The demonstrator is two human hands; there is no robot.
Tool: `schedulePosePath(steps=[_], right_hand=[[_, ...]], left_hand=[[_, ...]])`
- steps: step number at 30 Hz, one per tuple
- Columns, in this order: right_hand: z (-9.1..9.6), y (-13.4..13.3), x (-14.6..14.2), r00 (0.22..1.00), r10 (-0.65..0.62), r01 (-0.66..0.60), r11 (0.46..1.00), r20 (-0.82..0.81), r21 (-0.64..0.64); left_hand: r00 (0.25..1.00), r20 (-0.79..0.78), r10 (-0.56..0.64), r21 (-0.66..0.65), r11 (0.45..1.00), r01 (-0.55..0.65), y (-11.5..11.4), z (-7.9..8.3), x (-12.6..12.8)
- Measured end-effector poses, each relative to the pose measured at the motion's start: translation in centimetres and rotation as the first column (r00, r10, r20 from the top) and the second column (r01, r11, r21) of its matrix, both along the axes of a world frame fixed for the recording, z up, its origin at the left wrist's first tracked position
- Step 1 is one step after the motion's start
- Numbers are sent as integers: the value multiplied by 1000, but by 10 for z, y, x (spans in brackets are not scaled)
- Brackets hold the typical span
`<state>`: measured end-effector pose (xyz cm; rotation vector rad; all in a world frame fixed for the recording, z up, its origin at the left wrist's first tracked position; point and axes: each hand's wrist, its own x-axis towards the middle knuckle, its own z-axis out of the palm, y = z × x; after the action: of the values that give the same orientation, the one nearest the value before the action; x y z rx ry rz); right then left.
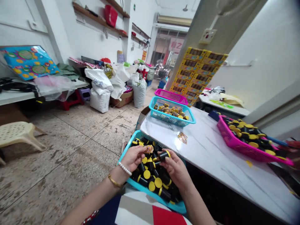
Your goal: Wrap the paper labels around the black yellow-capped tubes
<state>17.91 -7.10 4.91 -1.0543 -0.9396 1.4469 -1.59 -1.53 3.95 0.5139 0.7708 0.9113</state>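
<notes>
Left hand (133, 158) pinches a small printed sachet (149, 149) between its fingers, while the right hand (176, 170) curls its fingers around a black bottle with a yellow cap (164, 155). Just below the fingers, more capped bottles (146, 174) fill a teal plastic basket (154, 197).

Left forearm (93, 194) and right forearm (197, 203) enter from frame bottom, converging. Left hand (133, 158): palm down, fingers curled closed. Right hand (175, 167): fingers (170, 155) pinched, just beside left hand.
</notes>
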Motion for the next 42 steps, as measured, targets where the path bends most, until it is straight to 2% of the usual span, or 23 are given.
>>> schedulePosePath(steps=[4,10,14,18,21,26,32,34,36,39,42], right_hand=[[1,11,-15,998,-36,38,998,-46,40],[-8,23,-26,982,-146,132,984,121,120],[-3,22,-30,991,-135,132,985,20,113],[-2,18,-36,990,-140,137,984,22,118],[-3,16,-39,983,-173,164,977,59,133],[3,11,-41,956,-204,149,956,210,253],[3,11,-39,992,-119,113,985,40,130],[0,11,-39,994,-102,98,988,27,118],[-3,10,-39,990,-124,115,985,64,130],[-5,10,-38,955,-219,175,961,199,214],[-3,8,-37,919,-239,150,947,313,284]], left_hand=[[998,54,-20,-25,999,21,-5,-2,-1],[994,110,-10,-49,999,16,-4,-6,-8],[991,135,8,-70,998,2,-4,-8,-7],[980,200,9,-102,995,11,-6,-5,-3],[970,242,9,-115,993,20,-7,-3,-2],[964,265,-9,-93,995,35,-9,-3,-2],[955,295,-16,-95,994,46,-14,-3,2],[950,312,-13,-110,993,50,-14,-4,3],[946,324,-9,-125,991,52,-14,-6,4],[946,323,-3,-139,989,51,-14,-8,6],[955,297,-1,-137,990,44,-15,-8,8]])
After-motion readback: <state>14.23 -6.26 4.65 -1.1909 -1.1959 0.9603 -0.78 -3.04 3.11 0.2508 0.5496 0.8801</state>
